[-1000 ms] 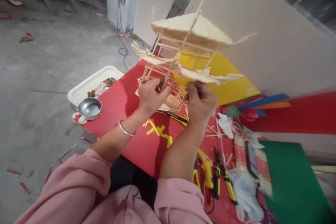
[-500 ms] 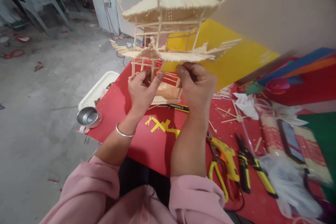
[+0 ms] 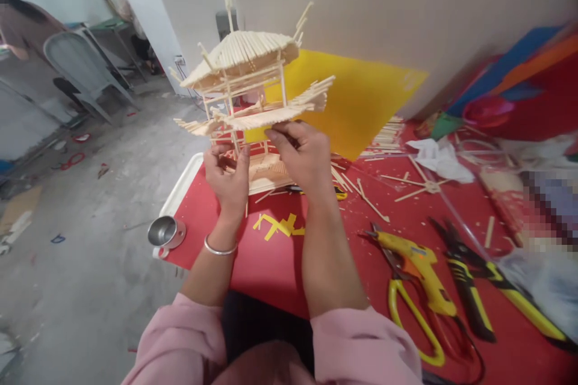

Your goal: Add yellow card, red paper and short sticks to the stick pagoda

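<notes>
A model pagoda of thin wooden sticks, with two flared roofs, stands tilted in front of me. My left hand is closed around a lower corner post, thumb upright against it. Just under the lower roof's eave, the fingers of my right hand pinch the model; the exact stick is hidden. Between my hands a yellow patch shows below that roof, and I cannot tell whether it is a held piece or the sheet behind. The model's slatted base sits low behind my hands, near the red tabletop.
Yellow paper scraps lie before me. A metal cup stands at the left edge. On the right are a yellow glue gun, yellow-handled scissors, pliers and loose sticks. A yellow sheet leans behind.
The view has shifted, and the model and both hands now appear further left and slightly lower. The pagoda looks more tilted. Both hands keep hold of it.
</notes>
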Demonstrator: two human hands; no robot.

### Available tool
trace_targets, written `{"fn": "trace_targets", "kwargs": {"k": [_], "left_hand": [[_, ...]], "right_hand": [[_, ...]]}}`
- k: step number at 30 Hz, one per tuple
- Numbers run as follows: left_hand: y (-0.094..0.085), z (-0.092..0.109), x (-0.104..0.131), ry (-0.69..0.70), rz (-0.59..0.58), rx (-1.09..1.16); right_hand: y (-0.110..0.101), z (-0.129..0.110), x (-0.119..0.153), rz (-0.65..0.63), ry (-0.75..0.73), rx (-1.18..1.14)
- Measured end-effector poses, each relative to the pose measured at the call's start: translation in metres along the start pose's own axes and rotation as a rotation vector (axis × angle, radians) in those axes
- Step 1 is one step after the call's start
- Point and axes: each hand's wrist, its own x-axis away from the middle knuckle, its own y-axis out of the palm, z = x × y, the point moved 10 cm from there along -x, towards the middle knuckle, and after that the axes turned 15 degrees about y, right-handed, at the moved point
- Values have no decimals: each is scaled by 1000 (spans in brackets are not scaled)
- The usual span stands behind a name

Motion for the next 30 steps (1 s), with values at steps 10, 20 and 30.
{"fn": "trace_targets", "kwargs": {"k": [10, 20, 30], "left_hand": [[10, 13, -2, 41, -139, 3], [16, 0, -2, 73, -174, 53], [12, -18, -17, -52, -223, 216]], "right_hand": [[3, 1, -3, -12, -25, -30], [-6, -3, -3, -6, -30, 15], [3, -19, 5, -79, -42, 209]]}}
